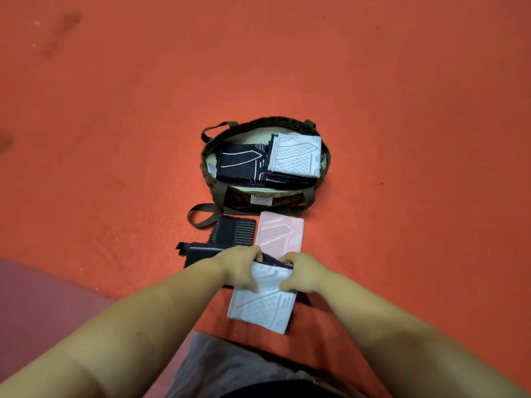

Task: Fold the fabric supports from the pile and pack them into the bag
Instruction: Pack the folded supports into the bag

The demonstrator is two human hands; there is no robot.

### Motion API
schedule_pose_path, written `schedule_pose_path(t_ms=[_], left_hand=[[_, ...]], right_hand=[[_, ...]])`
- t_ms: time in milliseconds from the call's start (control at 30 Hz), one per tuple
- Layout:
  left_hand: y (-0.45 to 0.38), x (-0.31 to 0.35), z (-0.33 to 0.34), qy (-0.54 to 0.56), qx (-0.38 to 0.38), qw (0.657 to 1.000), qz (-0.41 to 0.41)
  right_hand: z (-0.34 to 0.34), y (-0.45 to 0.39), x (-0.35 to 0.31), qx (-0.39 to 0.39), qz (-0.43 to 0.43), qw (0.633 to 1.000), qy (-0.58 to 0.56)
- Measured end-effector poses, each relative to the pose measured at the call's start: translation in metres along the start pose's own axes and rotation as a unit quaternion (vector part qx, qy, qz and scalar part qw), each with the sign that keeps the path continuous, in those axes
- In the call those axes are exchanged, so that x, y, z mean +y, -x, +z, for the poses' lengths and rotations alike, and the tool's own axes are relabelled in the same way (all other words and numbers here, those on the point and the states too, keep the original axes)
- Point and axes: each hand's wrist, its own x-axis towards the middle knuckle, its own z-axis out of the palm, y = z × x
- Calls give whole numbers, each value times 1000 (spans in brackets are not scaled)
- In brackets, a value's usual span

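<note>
A white fabric support (263, 308) with a grey net pattern lies on the red floor just in front of me. My left hand (240, 267) and my right hand (301, 271) each pinch its far end, with a dark edge showing between them. Beyond it lie a pink support (280, 232) and a black ribbed support (234, 232); another black one (198, 252) sits partly under my left hand. Farther off stands the open camouflage bag (260, 200), holding a folded black support (240, 165) on the left and a folded white one (294, 155) on a dark stack on the right.
Red floor (402, 139) spreads all around the bag. A darker maroon strip (43, 297) runs along the lower left. The bag's olive strap loop (201, 215) lies on the floor by the black supports. My grey-clad lap (230, 369) fills the bottom edge.
</note>
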Motion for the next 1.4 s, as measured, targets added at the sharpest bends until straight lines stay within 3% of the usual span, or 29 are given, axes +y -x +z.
schedule_pose_path(t_ms=[200, 400, 533, 600, 700, 800, 967, 1133, 1400], left_hand=[[-7, -4, -34, 19, -35, 999, 1], [-15, -9, -51, 26, 18, 999, 30], [-16, -15, -73, -101, 72, 990, 63], [-19, -19, -86, -98, 97, 987, 82], [-19, -25, -106, 101, 64, 991, 61], [-21, -37, -120, 397, 2, 917, 29], [-36, -57, -151, 500, 90, 861, -28], [-52, -72, -184, 431, 194, 880, -48], [-83, -84, -194, 305, 220, 925, -61]], right_hand=[[-30, -3, -28, 0, -10, 1000, 7], [-55, -5, -42, -10, -14, 1000, -14], [-72, 0, -54, -25, -16, 998, -48], [-85, -6, -62, -5, -13, 999, -43], [-108, -17, -73, 21, -2, 998, -61], [-131, -28, -87, 65, 15, 992, -103], [-161, -55, -114, 163, -10, 980, -114], [-170, -81, -138, 191, -42, 976, -98], [-168, -125, -151, 194, -14, 979, -53]])
